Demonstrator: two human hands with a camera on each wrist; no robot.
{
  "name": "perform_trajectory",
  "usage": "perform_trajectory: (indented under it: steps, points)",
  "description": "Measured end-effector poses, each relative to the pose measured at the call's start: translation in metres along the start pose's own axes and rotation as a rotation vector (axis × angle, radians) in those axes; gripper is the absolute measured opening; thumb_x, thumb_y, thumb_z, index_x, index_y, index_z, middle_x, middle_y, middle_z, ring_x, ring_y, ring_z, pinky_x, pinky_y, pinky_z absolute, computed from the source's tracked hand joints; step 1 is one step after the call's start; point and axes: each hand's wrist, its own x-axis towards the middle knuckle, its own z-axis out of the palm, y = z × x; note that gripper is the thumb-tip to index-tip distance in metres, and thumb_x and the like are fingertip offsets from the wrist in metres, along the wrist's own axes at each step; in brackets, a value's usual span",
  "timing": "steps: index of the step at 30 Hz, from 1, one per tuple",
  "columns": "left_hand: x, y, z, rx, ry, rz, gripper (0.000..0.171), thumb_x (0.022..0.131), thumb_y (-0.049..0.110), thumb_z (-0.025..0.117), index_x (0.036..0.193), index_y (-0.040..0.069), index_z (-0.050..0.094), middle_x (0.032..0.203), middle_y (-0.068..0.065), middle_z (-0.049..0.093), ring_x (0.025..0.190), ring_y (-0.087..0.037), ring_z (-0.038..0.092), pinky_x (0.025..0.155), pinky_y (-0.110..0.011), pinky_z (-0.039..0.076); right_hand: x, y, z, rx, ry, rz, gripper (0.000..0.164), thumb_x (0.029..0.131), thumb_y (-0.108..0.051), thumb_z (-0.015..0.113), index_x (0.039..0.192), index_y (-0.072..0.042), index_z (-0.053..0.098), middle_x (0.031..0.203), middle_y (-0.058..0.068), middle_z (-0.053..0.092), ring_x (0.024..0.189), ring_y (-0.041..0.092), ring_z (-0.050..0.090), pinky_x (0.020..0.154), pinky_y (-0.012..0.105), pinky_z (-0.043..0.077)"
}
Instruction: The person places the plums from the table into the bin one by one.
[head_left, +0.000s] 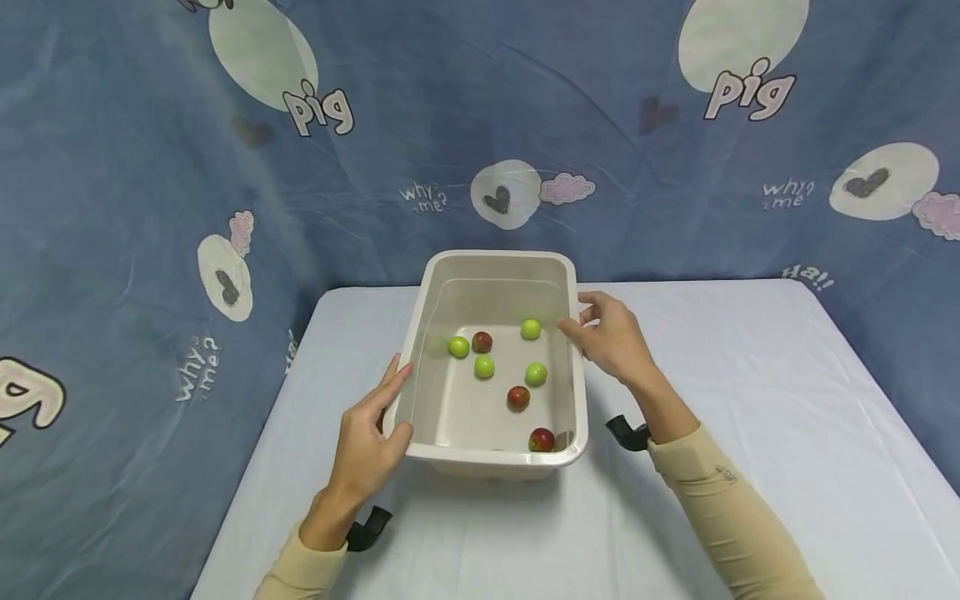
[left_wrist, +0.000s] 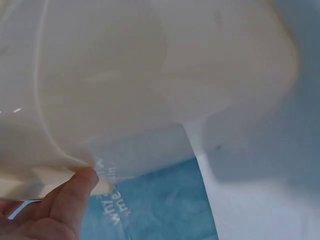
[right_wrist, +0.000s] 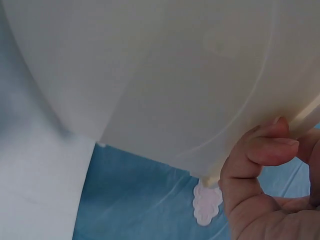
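Note:
A cream plastic tub (head_left: 461, 429) is tipped toward me, its far end raised. Inside, several small green fruits (head_left: 536, 374) and three small red fruits (head_left: 518, 398) lie scattered, one red one down by the near right corner. My left hand (head_left: 367, 442) grips the left rim near the front, thumb inside the edge. On the opposite side, farther back, my right hand (head_left: 611, 340) pinches the right rim between thumb and curled fingers. Both wrist views show the outside of the tub's wall (left_wrist: 150, 65), with the right fingers (right_wrist: 245, 185) under the lip.
A white cloth (head_left: 750, 400) covers the table under the tub, whose shadow falls on it. Blue printed fabric (head_left: 420, 108) hangs behind the table and along both sides. A black strap piece (head_left: 628, 433) sticks out at the right wrist, another (head_left: 369, 529) at the left.

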Motion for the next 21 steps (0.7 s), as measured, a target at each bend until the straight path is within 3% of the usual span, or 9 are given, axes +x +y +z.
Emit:
perform_trajectory:
  steps: [12, 21]
  points:
    - [0.008, 0.009, 0.024, -0.036, -0.079, -0.004, 0.078, 0.07, -0.017, 0.051, 0.146, -0.001, 0.052, 0.159, -0.011, 0.036, 0.141, -0.029, 0.042, 0.1, -0.028, 0.042, -0.007, 0.014, -0.032, -0.052, 0.009, 0.042, 0.055, 0.095, -0.022, 0.069, 0.142, 0.001, 0.052, 0.098, 0.016, 0.064, 0.075, 0.022, 0.065, 0.061, 0.03, 0.054]
    - [0.012, 0.018, 0.046, -0.068, -0.103, 0.006, 0.076, 0.072, -0.013, 0.052, 0.146, -0.002, 0.052, 0.159, -0.016, 0.034, 0.138, -0.03, 0.044, 0.096, -0.038, 0.047, -0.013, 0.023, -0.056, -0.063, -0.001, 0.059, 0.061, 0.096, -0.023, 0.068, 0.146, 0.004, 0.047, 0.103, 0.018, 0.063, 0.08, 0.023, 0.067, 0.064, 0.03, 0.056]
